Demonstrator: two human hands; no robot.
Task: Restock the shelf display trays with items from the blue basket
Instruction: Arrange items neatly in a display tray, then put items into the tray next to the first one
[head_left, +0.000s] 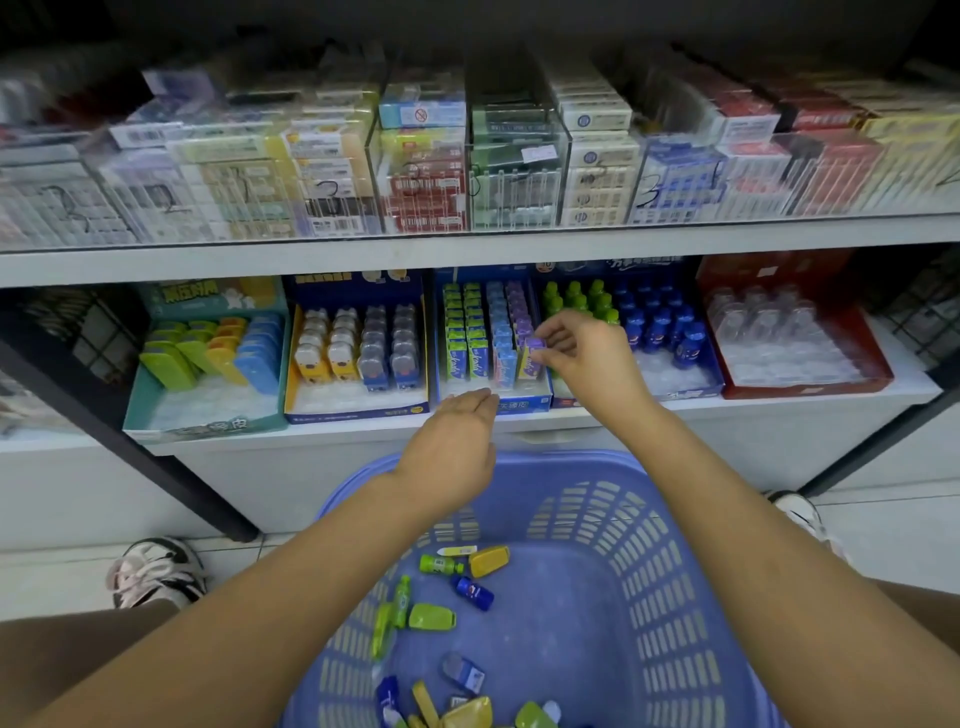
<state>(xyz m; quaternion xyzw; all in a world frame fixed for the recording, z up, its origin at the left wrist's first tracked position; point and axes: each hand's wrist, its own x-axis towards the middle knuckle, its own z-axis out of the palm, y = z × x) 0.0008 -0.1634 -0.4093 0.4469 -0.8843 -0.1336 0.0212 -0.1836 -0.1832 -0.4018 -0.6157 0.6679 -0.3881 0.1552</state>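
Observation:
A blue basket (639, 551) stands on the floor in front of me, with several small green, yellow and blue items (470, 592) on its bottom. On the lower shelf, a blue display tray (519, 402) holds rows of green, blue and purple packs. My right hand (582, 353) pinches a small purple pack (535, 344) at the front of the purple row in that tray. My left hand (457, 436) hovers flat and empty by the tray's front edge, palm down.
Left of it sit a teal tray (208, 423) and a blue tray with bear-shaped items (358, 410). To the right stand a bottle tray (680, 387) and a red tray (810, 384). Clear boxes fill the upper shelf (467, 244). My shoes (156, 571) flank the basket.

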